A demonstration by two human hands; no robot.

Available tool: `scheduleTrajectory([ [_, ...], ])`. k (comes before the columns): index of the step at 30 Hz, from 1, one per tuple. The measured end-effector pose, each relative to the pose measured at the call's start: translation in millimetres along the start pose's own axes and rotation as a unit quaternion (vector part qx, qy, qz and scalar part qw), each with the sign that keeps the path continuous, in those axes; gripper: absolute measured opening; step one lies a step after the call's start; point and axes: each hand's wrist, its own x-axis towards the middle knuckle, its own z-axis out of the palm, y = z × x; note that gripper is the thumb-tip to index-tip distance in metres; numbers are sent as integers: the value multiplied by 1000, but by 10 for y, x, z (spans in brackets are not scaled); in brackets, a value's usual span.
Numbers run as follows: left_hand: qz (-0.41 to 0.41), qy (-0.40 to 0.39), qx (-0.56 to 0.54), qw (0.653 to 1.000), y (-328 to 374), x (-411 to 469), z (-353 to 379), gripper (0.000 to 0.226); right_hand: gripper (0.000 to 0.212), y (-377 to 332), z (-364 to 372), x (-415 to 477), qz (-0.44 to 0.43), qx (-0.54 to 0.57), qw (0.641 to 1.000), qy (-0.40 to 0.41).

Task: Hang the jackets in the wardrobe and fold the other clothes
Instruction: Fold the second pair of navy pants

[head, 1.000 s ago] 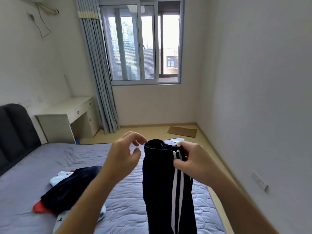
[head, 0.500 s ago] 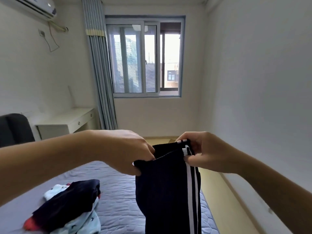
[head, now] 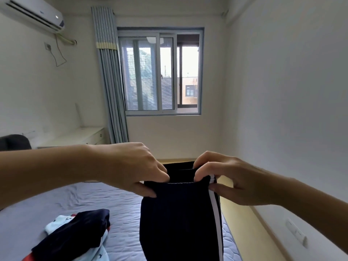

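Right in front of the person, a pair of dark pants (head: 177, 223) hangs in the air above the bed (head: 116, 204), held up by its top edge. The left hand (head: 131, 168) pinches the left side of that edge, with the thumb on the front of the cloth and the fingers curled over the top. The right hand (head: 226, 179) pinches the right side, just where the white stripes (head: 214, 213) run down the pants. The top of the pants is pulled open a little between the two hands (you can look down into the dark gap). The rest of the pants drops straight down and out of sight at the bottom. To the left, lying on the bed, is a small pile of clothes (head: 75, 232): a dark blue piece on top, a light blue one with tiny prints under it, and a bit of red poking out at the low corner. The pile is well apart from the pants. The bed has a soft grey-purple cover. On the right of the bed is a yellow floor (head: 244, 232). Farther back on the left stands a white bench (head: 79, 136) against the wall. Beside it hangs a long blue-grey curtain (head: 111, 91), and next to that is a big window (head: 160, 72). Up high on the left wall sits a white air conditioner (head: 35, 14).
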Motion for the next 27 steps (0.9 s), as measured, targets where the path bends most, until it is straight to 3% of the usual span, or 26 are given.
scheduleTrajectory([
  [10,-50,42,9,998,-195,-168,52,26,21,-54,-49,166,-64,-54,995,-50],
  [15,-67,58,-19,996,-228,-184,59,21,16,28,51,201,-29,-81,991,-104],
  [22,-137,62,-16,988,-317,-216,-33,27,31,34,93,341,24,-12,984,-177],
  [24,-148,74,-25,986,-339,-198,-65,32,27,41,115,425,35,5,987,-154],
  [27,-156,66,-47,984,-367,-178,-154,27,5,70,88,522,28,45,993,-104],
])
